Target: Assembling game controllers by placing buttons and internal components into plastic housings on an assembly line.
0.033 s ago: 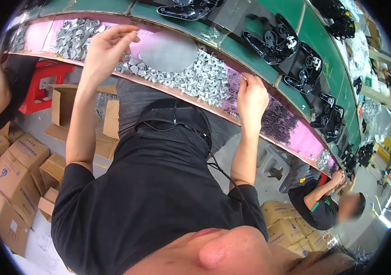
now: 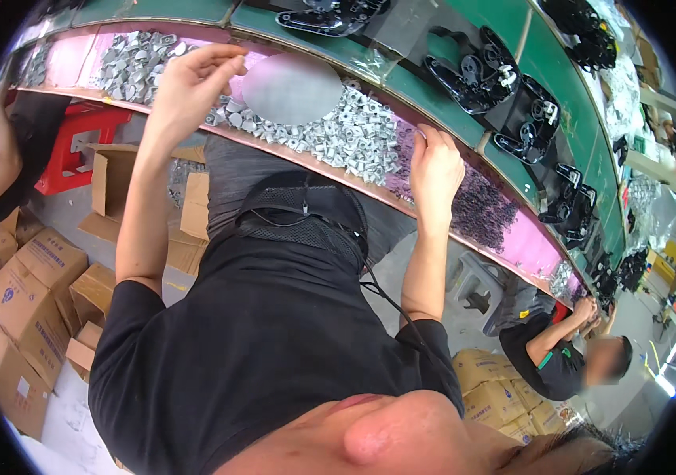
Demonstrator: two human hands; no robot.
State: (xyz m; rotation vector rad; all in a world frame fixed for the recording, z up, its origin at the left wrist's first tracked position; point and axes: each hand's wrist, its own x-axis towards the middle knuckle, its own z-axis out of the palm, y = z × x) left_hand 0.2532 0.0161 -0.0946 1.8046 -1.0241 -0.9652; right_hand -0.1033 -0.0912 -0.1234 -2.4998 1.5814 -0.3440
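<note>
My left hand (image 2: 191,93) is raised over the pink-lined trough (image 2: 532,229), thumb and fingers drawn together in a pinch. Whatever it may hold is too small to make out. Beside it lie dark grey small parts (image 2: 128,67) on the left and light grey small parts (image 2: 362,131) on the right. A blurred grey oval (image 2: 290,89) covers part of the trough. My right hand (image 2: 437,170) is above the trough with bent, closed fingers, between the light grey parts and a spread of tiny black parts (image 2: 480,210). Its fingertips hide anything in them.
Beyond the trough runs a green work surface (image 2: 413,91) carrying black plastic housings (image 2: 476,71). Open cardboard boxes (image 2: 112,186) and stacked cartons (image 2: 33,293) stand at left, near a red stool (image 2: 89,142). A co-worker (image 2: 556,356) sits at right by a grey stool (image 2: 476,289).
Very little differs. My left hand is slightly farther right, and the whole picture has shifted a little with it. My right hand stays over the same spot.
</note>
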